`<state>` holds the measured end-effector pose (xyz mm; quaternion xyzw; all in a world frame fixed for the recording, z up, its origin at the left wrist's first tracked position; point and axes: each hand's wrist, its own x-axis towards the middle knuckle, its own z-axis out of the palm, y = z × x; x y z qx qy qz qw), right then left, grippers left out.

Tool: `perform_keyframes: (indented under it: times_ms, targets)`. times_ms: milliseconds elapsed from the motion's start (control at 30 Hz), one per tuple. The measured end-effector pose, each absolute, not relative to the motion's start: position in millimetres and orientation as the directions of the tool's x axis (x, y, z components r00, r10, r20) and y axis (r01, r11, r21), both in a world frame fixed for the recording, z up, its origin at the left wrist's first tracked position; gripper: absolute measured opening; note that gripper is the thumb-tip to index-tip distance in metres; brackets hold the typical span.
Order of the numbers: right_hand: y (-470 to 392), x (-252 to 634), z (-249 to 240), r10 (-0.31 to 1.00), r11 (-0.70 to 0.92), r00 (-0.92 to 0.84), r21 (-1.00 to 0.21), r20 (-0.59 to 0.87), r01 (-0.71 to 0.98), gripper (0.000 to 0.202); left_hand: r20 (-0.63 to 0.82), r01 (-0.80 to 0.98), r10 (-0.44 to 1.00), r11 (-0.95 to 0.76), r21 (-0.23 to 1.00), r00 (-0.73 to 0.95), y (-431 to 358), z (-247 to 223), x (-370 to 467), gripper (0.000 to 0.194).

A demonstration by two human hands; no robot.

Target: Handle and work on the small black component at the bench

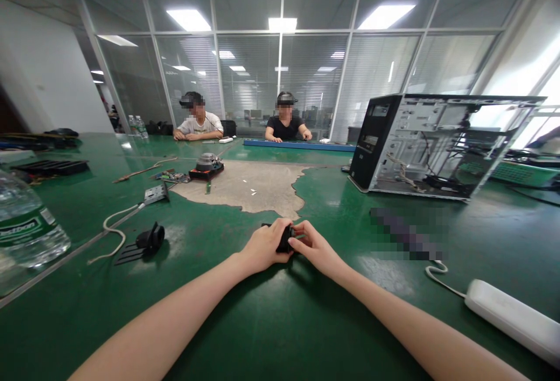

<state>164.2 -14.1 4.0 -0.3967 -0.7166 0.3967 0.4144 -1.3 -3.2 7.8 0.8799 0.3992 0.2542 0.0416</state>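
Observation:
Both my hands meet at the middle of the green table (262,322), around a small black part (284,240). My left hand (266,245) wraps round the part from the left, thumb underneath and fingers over the top. From the right, my right hand (310,242) pinches the part's near side between thumb and fingers. Much of the part is hidden by my fingers, so its full shape cannot be made out. To the left, a black bracket-like piece with a round end (151,240) lies on the table.
An open computer case (376,142) stands at the right, beyond a power bank (511,317) with a cable. A large bottle (26,223) is at the left edge. A metal piece with a cable (156,194), a speaker-like unit (206,166) and two seated people (199,121) are further back.

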Motion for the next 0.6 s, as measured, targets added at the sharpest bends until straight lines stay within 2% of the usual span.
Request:
perform_keyframes:
  times_ms: [167, 333, 433, 600]
  targets:
    - [-21, 162, 9, 0.878, 0.429, -0.326, -0.878, 0.350, 0.212, 0.015, 0.419, 0.677, 0.717, -0.684, 0.271, 0.557, -4, 7, -1, 0.058]
    - [-10, 162, 3, 0.916, 0.332, -0.294, -0.927, 0.273, 0.176, 0.021, 0.412, 0.682, 0.727, -0.675, 0.283, 0.549, -3, 8, -1, 0.057]
    - [-9, 164, 2, 0.914, 0.301, -0.333, -0.936, 0.230, 0.181, 0.023, 0.412, 0.671, 0.721, -0.683, 0.289, 0.556, -3, 8, -1, 0.057]
    - [-18, 165, 6, 0.860, 0.420, -0.387, -0.892, 0.333, 0.167, 0.019, 0.424, 0.667, 0.713, -0.690, 0.281, 0.558, -3, 8, -2, 0.058]
